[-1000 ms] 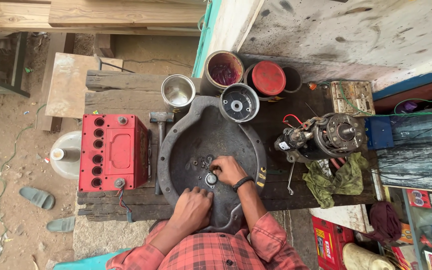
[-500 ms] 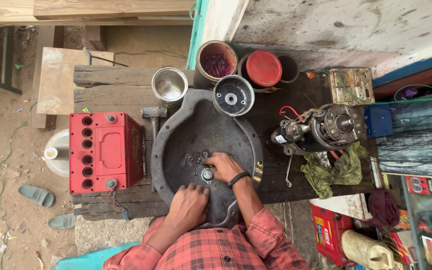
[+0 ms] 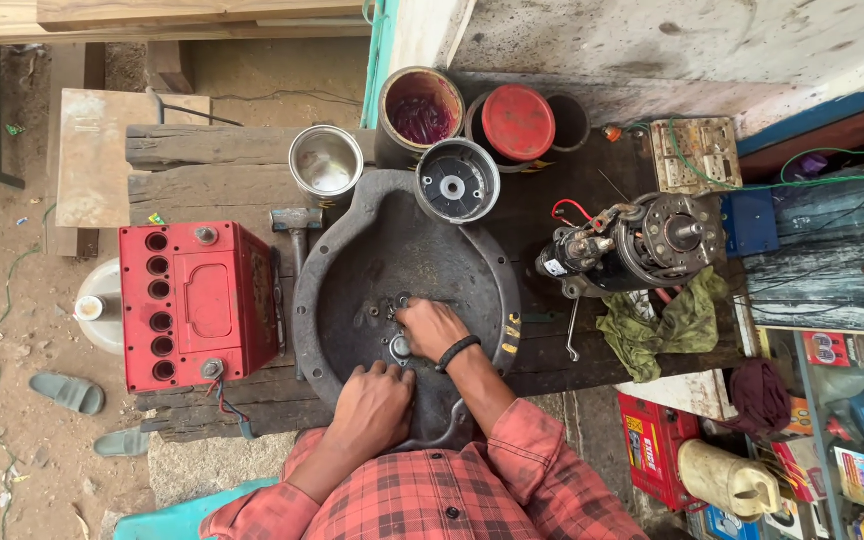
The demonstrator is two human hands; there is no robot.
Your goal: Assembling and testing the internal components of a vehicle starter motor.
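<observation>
Pan: large dark grey round metal pan, lying flat at the middle of the rough wooden workbench; a few small bolts and nuts loose on its floor.
Part: small round silvery metal fitting in the pan, just beside both hands.
Right hand: inside the pan, black wristband on the wrist, fingers curled together over the small parts; whether anything is pinched cannot be told.
Left hand: on the pan's near edge, fingers bent and closed against the metal by the fitting.
Containers: shiny steel bowl, empty; rusty tin holding dark red stuff; tin with red lid; round grey motor end cover touching the pan's far rim.
Left of pan: red box-shaped battery, row of holes down its top.
Right of pan: grey electric motor with red wires, green rag beside it.
Packages: red rectangular can and yellowish plastic jug low at right; coloured boxes on the shelf at the edge.
</observation>
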